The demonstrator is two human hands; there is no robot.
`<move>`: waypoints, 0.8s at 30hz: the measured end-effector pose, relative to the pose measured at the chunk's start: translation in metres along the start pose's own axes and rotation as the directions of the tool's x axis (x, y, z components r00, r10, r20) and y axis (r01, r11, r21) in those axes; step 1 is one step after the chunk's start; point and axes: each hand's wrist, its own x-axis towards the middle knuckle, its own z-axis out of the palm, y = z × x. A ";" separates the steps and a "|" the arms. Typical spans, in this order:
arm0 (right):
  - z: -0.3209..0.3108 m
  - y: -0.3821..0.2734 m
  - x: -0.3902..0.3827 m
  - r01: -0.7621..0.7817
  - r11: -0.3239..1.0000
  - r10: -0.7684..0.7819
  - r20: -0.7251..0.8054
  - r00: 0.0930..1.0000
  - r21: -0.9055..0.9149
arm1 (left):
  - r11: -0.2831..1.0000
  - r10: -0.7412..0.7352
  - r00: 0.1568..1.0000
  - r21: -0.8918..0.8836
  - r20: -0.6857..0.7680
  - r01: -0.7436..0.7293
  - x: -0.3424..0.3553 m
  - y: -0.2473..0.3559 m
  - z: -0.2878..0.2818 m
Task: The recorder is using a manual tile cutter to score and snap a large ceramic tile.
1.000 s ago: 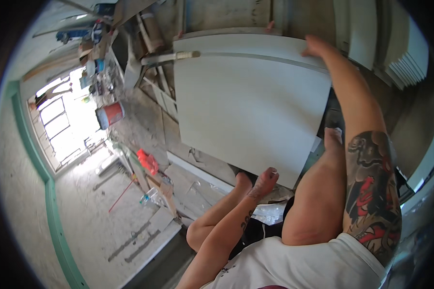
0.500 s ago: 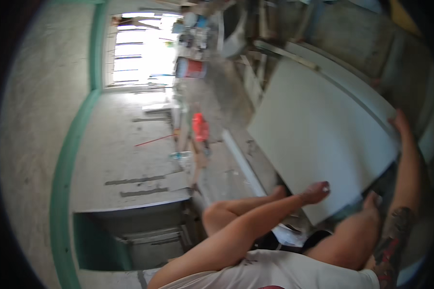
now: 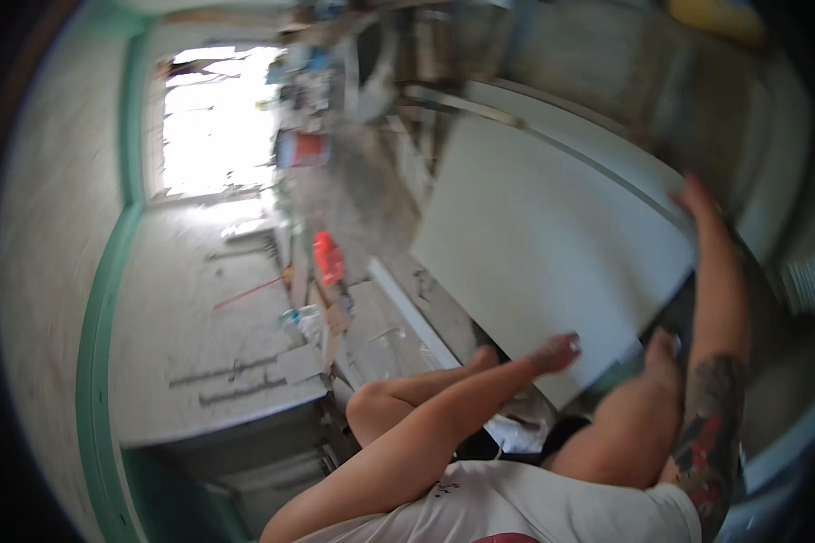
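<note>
A large flat white panel (image 3: 543, 244) lies tilted across the floor in front of me, with a long narrow white piece (image 3: 589, 145) along its far edge. My left hand (image 3: 555, 353) is over the panel's near part, its fingers curled together; anything inside them is hidden. Stretched further out, my right hand (image 3: 690, 196) closes on the panel's far right corner, thumb apart from the fingers, somewhat blurred. Both my bare legs are bent, with one foot (image 3: 663, 344) close to the panel's near right edge.
Left of the panel lies a long pale strip (image 3: 412, 308). Beyond it are a red-orange object (image 3: 328, 258) and a red and white bucket (image 3: 303, 149). A bright barred window (image 3: 219, 122) and a green-framed wall stand at left. Blurred boards and clutter fill the far side.
My view has turned, so the panel and room have shifted left in the picture. Both hands keep nearly the same places relative to the panel.
</note>
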 end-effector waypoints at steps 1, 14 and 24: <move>0.003 -0.042 0.014 0.100 0.992 -0.100 -0.013 0.995 0.077 | 0.886 0.252 0.966 0.387 0.056 -0.253 -0.009 -0.035 -0.016; -0.025 -0.040 -0.027 0.009 0.999 -0.011 0.056 0.998 0.030 | 0.980 -0.170 0.984 -0.095 0.059 0.175 0.004 0.021 -0.014; -0.031 -0.049 -0.045 0.211 0.976 -0.216 -0.102 0.971 -0.049 | 0.987 -0.139 0.988 -0.073 0.067 0.144 -0.008 0.002 -0.020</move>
